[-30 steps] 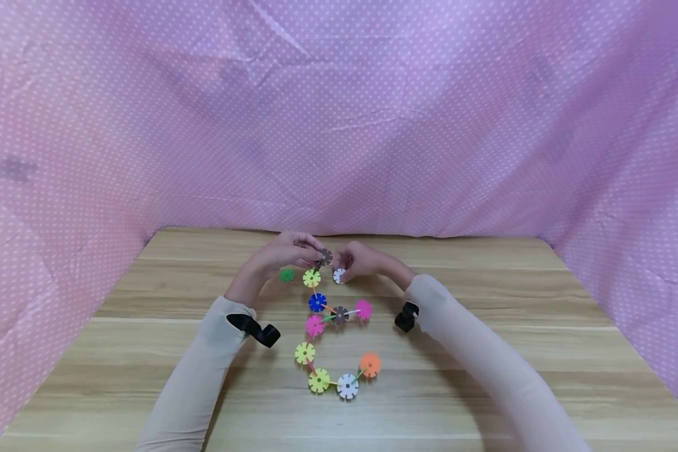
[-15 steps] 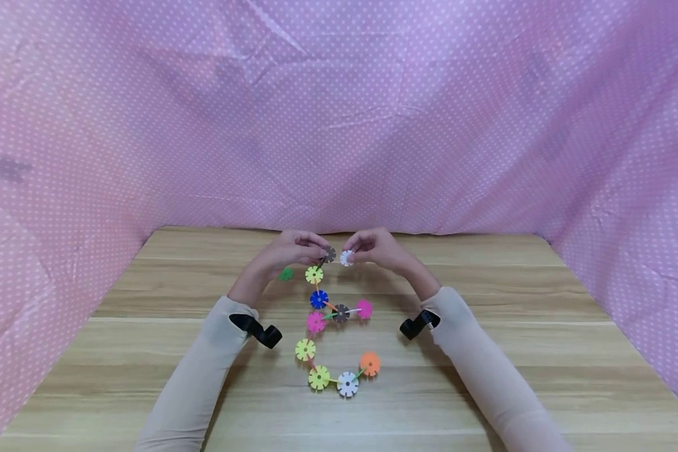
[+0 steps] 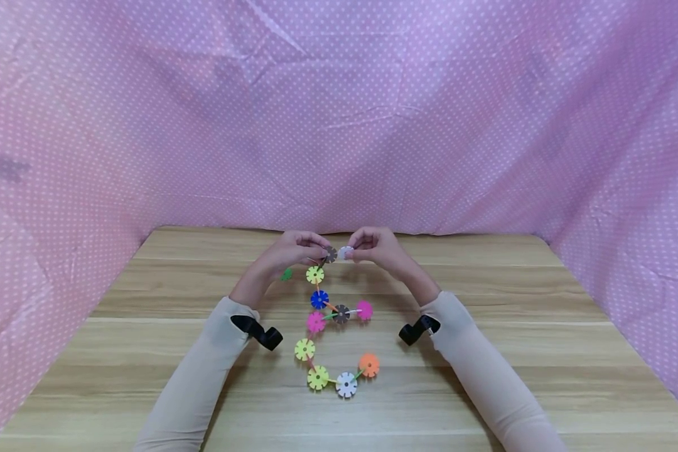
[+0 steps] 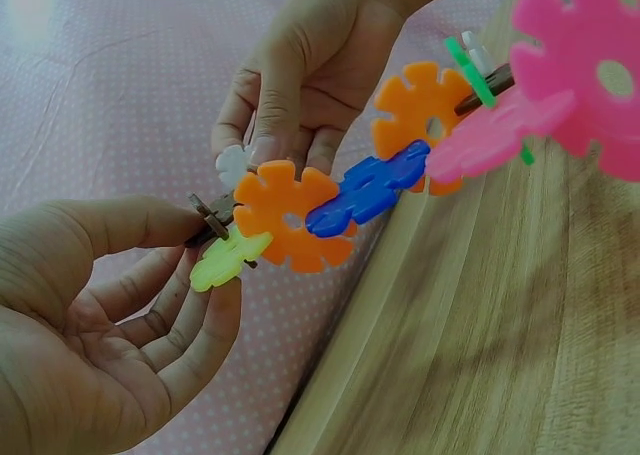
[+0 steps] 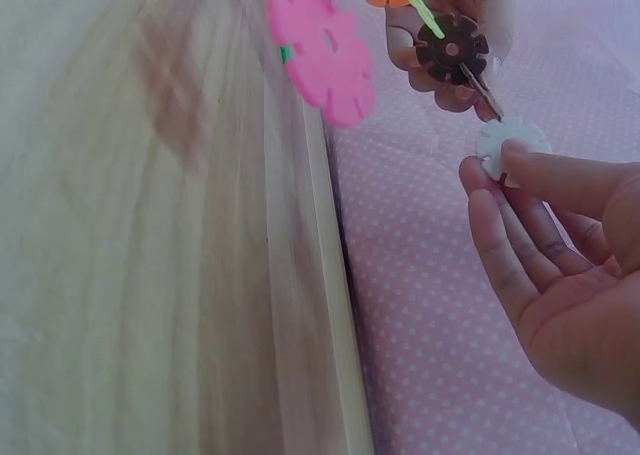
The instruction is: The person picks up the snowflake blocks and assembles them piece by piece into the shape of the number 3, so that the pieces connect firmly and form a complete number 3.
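In the head view, my left hand (image 3: 294, 250) pinches a brown notched plastic disc (image 3: 331, 254) at the far end of a linked chain of flower-shaped discs. A second brown disc, edge-on, joins it to a yellow disc (image 3: 314, 275). Opposite, my right hand (image 3: 377, 250) pinches a white notched disc (image 5: 510, 140) between thumb and fingers. In the right wrist view the white disc's rim meets the edge of the brown disc (image 5: 483, 90); whether their slots are engaged I cannot tell. Orange (image 4: 290, 217) and blue (image 4: 368, 188) discs follow along the chain in the left wrist view.
Nearer me on the wooden table (image 3: 147, 351), the chain runs through a blue disc (image 3: 319, 299), pink disc (image 3: 316, 322) and white disc (image 3: 346, 385) to an orange disc (image 3: 369, 365). A branch ends in a pink disc (image 3: 364, 310). A green disc (image 3: 286, 274) sits by my left wrist.
My right hand has lifted the white disc up and away from me, then moved it left against the brown disc. My left hand keeps its pinch, shifting slightly right.
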The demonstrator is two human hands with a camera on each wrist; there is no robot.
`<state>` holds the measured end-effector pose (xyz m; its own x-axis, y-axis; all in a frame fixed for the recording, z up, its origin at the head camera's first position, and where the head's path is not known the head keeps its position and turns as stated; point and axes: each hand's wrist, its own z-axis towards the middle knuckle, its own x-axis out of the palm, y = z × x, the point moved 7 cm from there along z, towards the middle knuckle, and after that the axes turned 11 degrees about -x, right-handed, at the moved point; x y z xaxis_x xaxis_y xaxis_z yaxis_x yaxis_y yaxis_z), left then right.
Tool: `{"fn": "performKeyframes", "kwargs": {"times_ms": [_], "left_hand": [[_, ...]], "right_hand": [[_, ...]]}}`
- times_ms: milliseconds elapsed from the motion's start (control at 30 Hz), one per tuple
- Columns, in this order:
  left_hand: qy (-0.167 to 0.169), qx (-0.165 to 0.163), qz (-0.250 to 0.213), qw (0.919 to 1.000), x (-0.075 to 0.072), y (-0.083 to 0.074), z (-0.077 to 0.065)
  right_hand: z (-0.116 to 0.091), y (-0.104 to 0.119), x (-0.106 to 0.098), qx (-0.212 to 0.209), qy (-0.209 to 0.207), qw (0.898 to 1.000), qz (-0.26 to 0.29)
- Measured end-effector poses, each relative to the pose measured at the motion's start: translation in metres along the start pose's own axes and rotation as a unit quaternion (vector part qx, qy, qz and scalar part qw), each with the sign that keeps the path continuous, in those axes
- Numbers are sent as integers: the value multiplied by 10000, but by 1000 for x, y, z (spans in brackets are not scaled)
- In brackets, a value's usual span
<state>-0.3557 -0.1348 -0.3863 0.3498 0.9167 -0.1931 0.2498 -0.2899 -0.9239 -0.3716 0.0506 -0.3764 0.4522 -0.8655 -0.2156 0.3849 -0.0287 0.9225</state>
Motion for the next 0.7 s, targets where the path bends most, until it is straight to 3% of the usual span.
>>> {"fn": "performKeyframes", "kwargs": {"times_ms": [233,700], "left_hand": [[47,33,-8,10000,1,-1,-1],[115,38,55,9999,4,-2,-1]], "right_hand": [[0,0,1,-46,-70,9996,269],[-1,8,0,-606,50,9981,-113]]}}
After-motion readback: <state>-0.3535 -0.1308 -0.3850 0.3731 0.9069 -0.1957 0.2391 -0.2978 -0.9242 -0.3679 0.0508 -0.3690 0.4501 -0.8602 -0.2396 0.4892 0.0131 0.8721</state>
